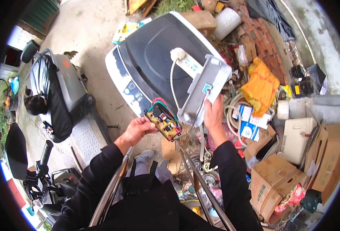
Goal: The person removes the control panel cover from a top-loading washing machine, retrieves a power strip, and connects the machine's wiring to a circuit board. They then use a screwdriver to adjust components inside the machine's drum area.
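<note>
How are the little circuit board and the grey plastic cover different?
The circuit board is smaller; the grey plastic cover is longer and bigger. The circuit board is yellowish and bumpy, but the grey plastic cover is mostly plain, with one blue patch. The circuit board is in the left grip, the grey plastic cover in the right grip. Both are being held.

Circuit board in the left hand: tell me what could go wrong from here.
The left hand pinches the circuit board near one end, so it might slip and drop.

Coloured wires loop off the board; moving it away from the grey housing in the right hand could snag or strain them.

A plug sits at the power strip; whether it is live cannot be seen, so shock may be possible.
</note>
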A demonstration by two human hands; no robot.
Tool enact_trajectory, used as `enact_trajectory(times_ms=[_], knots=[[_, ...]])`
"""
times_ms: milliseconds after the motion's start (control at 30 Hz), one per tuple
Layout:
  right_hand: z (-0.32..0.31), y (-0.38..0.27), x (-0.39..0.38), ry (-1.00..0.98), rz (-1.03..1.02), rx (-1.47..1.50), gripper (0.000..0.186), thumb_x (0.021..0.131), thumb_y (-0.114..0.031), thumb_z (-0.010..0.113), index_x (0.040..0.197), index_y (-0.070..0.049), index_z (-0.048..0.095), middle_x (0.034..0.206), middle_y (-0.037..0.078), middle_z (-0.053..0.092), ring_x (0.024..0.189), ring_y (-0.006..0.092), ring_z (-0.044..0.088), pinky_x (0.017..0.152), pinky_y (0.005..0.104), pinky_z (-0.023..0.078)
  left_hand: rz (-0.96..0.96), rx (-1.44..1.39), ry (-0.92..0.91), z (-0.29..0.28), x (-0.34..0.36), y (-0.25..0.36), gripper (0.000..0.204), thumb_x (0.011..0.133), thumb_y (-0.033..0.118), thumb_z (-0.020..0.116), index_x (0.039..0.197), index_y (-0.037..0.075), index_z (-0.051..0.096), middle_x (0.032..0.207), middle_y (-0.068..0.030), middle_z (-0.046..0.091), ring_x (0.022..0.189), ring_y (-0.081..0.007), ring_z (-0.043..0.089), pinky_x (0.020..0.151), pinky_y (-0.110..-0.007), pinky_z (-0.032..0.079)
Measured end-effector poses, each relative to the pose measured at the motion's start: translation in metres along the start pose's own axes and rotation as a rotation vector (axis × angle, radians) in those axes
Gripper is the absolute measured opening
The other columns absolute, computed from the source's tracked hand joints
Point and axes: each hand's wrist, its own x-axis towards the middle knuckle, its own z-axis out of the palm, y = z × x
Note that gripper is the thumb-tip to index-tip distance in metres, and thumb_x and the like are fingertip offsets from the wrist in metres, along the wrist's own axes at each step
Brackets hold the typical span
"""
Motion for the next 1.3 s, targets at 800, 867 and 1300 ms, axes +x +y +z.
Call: enact_trajectory(times_ms=[800,867,1300], knots=[[0.003,0.005,-0.007,-0.017,0.104,0.105,0.047,0.091,-0.014,0.046,0.132,0.009,0.049,0.126,0.028,0.049,0.119,0.0435,0.047,0.106,0.0488,0.032,0.047,-0.096,-0.083,-0.005,0.002,-0.019,0.008,0.093,0.010,0.070,0.094,0.006,0.064,0.095,-0.0051,0.072,0.090,-0.0163,0.071,0.090,-0.033,0.058],[-0.003,0.005,-0.004,-0.047,0.105,0.033,0.049,0.090,-0.014,0.046,0.134,0.009,0.047,0.128,0.028,0.049,0.121,0.0435,0.046,0.107,0.0488,0.031,0.077,-0.074,-0.103,-0.004,0.006,-0.017,0.008,0.093,0.011,0.070,0.093,0.006,0.064,0.095,-0.0050,0.072,0.090,-0.0162,0.071,0.089,-0.033,0.058],[-0.001,-0.003,-0.003,0.043,0.008,0.025,0.044,0.093,-0.014,0.049,0.133,0.006,0.050,0.126,0.029,0.050,0.118,0.0462,0.046,0.105,0.0519,0.033,0.006,-0.006,-0.078,-0.002,0.006,-0.002,0.011,0.093,0.011,0.071,0.098,0.003,0.066,0.097,-0.0074,0.072,0.094,-0.0192,0.070,0.091,-0.034,0.057]])
